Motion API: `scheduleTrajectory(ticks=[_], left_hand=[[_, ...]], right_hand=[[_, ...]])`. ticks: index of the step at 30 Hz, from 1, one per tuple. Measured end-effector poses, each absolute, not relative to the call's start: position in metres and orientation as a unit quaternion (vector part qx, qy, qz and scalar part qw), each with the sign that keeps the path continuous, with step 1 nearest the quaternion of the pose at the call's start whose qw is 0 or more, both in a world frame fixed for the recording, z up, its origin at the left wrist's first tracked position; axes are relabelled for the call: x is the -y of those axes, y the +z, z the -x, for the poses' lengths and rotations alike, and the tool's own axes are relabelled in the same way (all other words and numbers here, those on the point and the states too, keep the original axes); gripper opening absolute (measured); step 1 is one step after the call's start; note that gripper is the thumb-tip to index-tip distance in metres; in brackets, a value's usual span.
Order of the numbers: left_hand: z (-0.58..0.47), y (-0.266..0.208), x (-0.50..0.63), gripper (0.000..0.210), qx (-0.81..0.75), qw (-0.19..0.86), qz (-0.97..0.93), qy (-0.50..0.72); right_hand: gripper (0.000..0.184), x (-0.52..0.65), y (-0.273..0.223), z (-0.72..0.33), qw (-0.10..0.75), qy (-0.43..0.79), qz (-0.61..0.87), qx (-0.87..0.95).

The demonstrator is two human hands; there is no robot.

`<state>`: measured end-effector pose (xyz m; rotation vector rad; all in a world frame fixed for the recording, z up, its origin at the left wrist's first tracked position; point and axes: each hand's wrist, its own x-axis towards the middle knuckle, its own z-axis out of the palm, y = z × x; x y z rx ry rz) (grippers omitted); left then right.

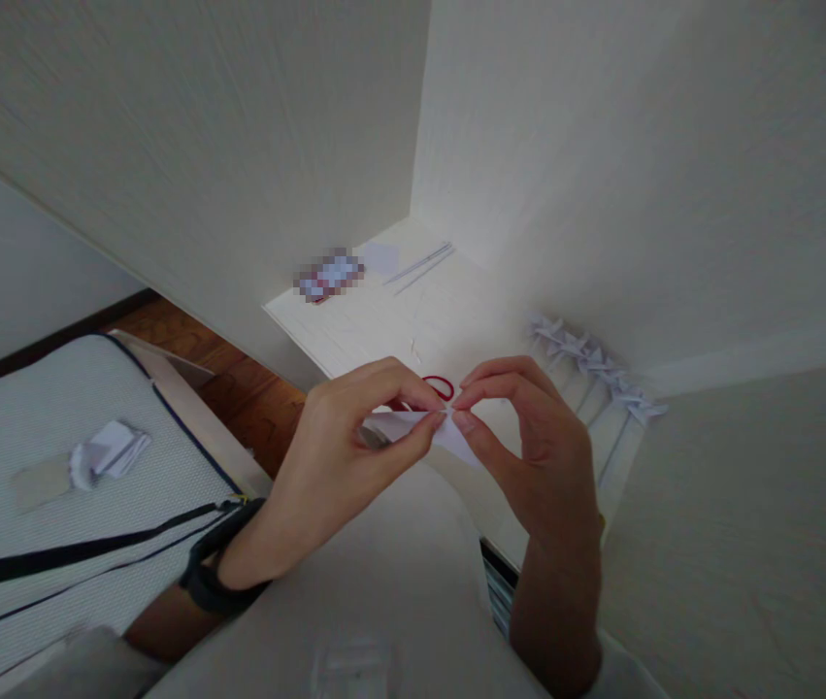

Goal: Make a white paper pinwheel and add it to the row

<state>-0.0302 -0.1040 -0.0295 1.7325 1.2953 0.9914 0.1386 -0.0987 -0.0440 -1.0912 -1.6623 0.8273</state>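
Observation:
Between my hands is a small piece of white paper [459, 444], pinched by the fingertips of both. My left hand [376, 417] closes thumb and index finger on it from the left, with a dark band [213, 563] round the wrist. From the right, my right hand [536, 437] pinches the paper close to the left fingertips. Part of the paper hides behind the fingers. Just beyond the fingertips, red-handled scissors [440, 384] lie on the white desk [471, 311], their blades out of sight.
Several folded paper pinwheel-like shapes on thin sticks [594, 361] lie along the desk's right side. Thin sticks [419, 267], a paper square [380, 258] and a blurred phone-like object [329, 276] lie at the back. Walls enclose the desk; a mattress [41, 398] with papers [115, 449] is left.

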Motion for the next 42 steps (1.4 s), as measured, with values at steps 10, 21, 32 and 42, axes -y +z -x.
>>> scheduleTrajectory(ticks=[10,21,32,42], left_hand=[[0.026,-0.034,0.106,0.008,-0.494,0.27,-0.724,0.399],[0.025,-0.037,0.108,0.012,-0.463,0.205,-0.736,0.45],[0.024,-0.039,0.108,0.015,-0.432,0.143,-0.757,0.469],[0.026,-0.036,0.103,0.011,-0.435,0.413,-0.64,0.48]], right_hand=[[0.019,0.102,-0.043,-0.131,0.498,0.302,0.464,0.668],[0.02,0.104,-0.041,-0.128,0.513,0.303,0.47,0.651],[0.022,0.113,-0.041,-0.118,0.543,0.307,0.492,0.608],[0.013,0.102,-0.044,-0.142,0.561,0.477,0.381,0.56]])
